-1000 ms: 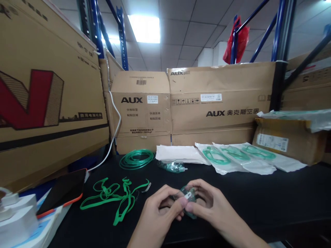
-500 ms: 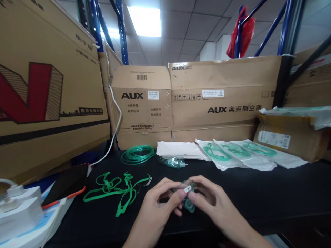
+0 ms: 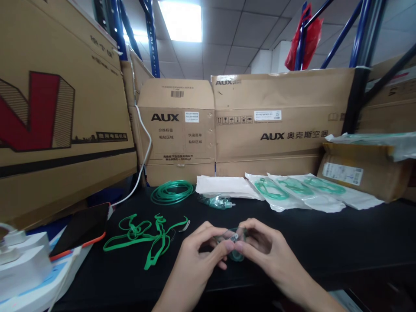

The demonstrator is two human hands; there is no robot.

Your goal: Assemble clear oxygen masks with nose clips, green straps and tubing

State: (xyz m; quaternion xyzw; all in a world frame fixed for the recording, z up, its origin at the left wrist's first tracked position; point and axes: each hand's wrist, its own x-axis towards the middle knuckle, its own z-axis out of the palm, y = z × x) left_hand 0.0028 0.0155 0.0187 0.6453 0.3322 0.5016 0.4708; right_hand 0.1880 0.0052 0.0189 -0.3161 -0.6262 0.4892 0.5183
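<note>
Between both hands, near the table's front edge, is a see-through green oxygen mask [image 3: 237, 256]. My left hand [image 3: 202, 256] grips its left side, and its thumb presses at a small metal nose clip [image 3: 234, 237]. From the other side my right hand [image 3: 267, 248] holds the mask, its thumb meeting the left thumb just below the clip. My fingers cover much of the mask. Left of my hands lie tangled green elastic straps [image 3: 153, 239], with a small metal strip [image 3: 186, 226] at their right end.
Behind my hands lie a coil of green tubing [image 3: 172, 193], a clear green mask-like piece [image 3: 216, 202], a white packet [image 3: 224, 186] and several pouches [image 3: 272, 190] with green tubing. A phone [image 3: 81, 229] and power strip [image 3: 26, 264] are at left. Cardboard boxes [image 3: 266, 99] wall the back.
The metal nose clip has tilted and shows less between my thumbs. Both hands still grip the mask in nearly the same place. The view has shifted slightly.
</note>
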